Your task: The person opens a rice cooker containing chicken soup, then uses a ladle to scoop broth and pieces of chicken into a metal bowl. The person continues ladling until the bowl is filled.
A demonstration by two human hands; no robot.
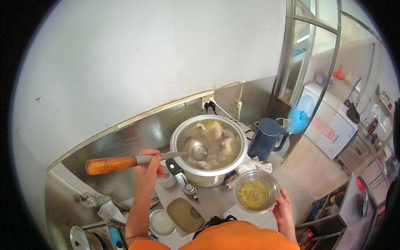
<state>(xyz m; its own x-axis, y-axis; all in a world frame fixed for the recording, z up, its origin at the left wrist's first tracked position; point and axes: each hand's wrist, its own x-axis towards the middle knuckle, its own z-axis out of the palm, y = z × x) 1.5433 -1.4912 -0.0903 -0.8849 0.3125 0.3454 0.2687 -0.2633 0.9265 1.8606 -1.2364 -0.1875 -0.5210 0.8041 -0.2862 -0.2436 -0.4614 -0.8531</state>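
My left hand (150,164) grips the metal shank of a ladle (197,147) below its orange wooden handle. The ladle's bowl hangs over a large round pot (209,172), above cloudy broth with pale chunks of meat (215,130). Off to the right, my right hand (282,200) holds a metal bowl (238,203) by its rim and side. Yellowish soup with soft pieces (253,193) lies in that bowl. A black pot handle (174,166) juts out near the left hand's fingers.
Right of the pot stands a dark blue electric kettle (265,137), with a crumpled white cloth (254,165) below it. A brown tray (185,215), a small metal canister (190,190) and a basin of pale liquid (162,222) are near my body. Plugged cords (210,106) run behind the pot.
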